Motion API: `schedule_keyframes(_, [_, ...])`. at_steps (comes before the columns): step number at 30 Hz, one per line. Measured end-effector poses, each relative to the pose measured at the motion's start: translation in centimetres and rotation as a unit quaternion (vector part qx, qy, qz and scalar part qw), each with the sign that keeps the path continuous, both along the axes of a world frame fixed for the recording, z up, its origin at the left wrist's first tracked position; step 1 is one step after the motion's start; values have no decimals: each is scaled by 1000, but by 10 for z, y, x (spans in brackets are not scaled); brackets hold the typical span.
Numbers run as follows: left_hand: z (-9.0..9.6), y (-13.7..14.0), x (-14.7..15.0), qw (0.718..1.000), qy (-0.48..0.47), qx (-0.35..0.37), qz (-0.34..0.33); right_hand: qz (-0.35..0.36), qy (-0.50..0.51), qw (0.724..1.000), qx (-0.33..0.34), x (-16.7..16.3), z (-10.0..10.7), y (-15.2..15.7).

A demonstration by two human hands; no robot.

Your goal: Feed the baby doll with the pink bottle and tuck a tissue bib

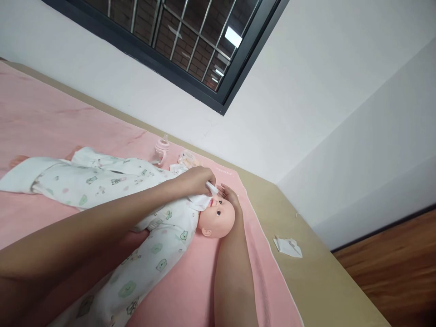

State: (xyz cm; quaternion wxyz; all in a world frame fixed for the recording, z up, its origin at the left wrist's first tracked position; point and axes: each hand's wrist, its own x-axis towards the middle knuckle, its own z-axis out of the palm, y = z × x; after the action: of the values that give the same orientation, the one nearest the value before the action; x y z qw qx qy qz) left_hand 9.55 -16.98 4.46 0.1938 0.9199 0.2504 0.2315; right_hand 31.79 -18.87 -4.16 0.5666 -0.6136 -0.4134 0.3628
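A baby doll [216, 220] lies on its back in a white sleepsuit [112, 177] with a green animal print, its head toward the right. Coming in from the left, my left hand [197, 180] is closed around a slim white object [211, 187] whose kind I cannot make out. That object's end is close to the side of the doll's face. My right hand [230, 197] reaches round the top of the head, its fingers slightly apart and resting by the far side of the head. The doll's far ear is hidden. White cloth [200, 202] lies at the doll's chin.
A pink baby bottle [161, 149] with handles stands beyond the doll, near a clear plastic packet [186, 158]. Under everything is a pink blanket [177, 281] on a tan surface [286, 209]. A crumpled white wrapper [288, 247] lies at right. A white wall and barred window rise behind.
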Motion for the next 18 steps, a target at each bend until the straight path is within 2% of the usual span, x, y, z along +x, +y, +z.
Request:
schedule_keyframes(6, [4, -2, -4, 998, -30, -53, -29, 8, -15, 1000, 7, -2, -1, -11])
schedule_keyframes(11, [6, -12, -2, 997, -6, -63, -45, 12, -42, 999, -12, -1, -1, -13])
schedule_keyframes(15, [4, -13, 0, 996, -4, -73, -53, 10, 11, 999, -39, 3, 1, -9])
schedule_keyframes(18, [3, -11, 0, 997, -11, -68, -29, 0, 59, 997, -44, 6, 0, -4])
